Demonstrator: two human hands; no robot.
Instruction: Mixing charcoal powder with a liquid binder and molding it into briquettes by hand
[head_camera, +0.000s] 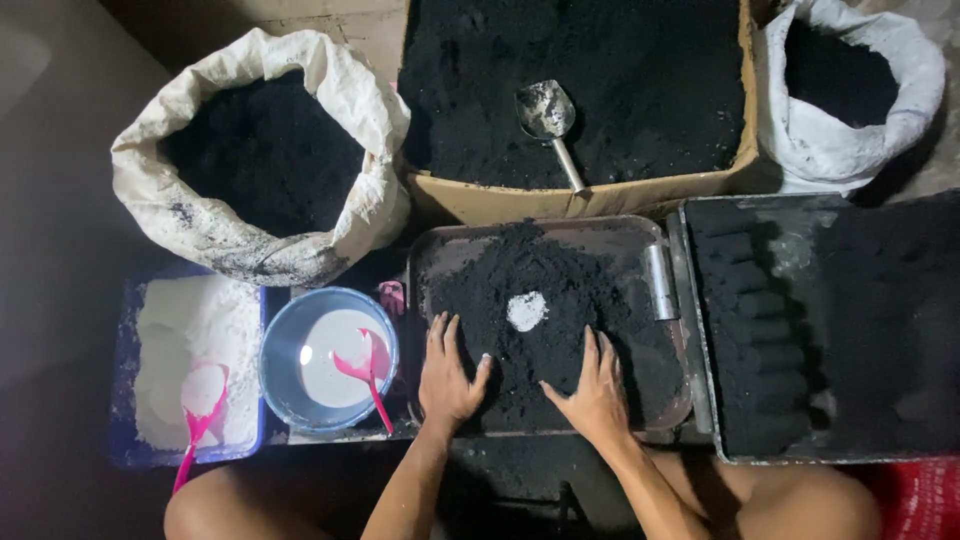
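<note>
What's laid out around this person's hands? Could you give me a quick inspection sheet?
Surface: dark floor.
Job's things: tray heaped with black powder, a white dab on top.
Clutter: metal scoop in cardboard box; two white sacks; blue bowl with pink spoon; white-powder tub; metal cylinder.
Grippers: left hand and right hand flat on the powder.
Cables: nothing seen.
Surroundings: black tray of dark lumps.

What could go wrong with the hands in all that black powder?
The black powder heap is piled high on the shallow tray, so the left hand and right hand could push some over the rim. It might fall into the blue bowl of white liquid close beside it. The white dab could mix in unevenly.
</note>
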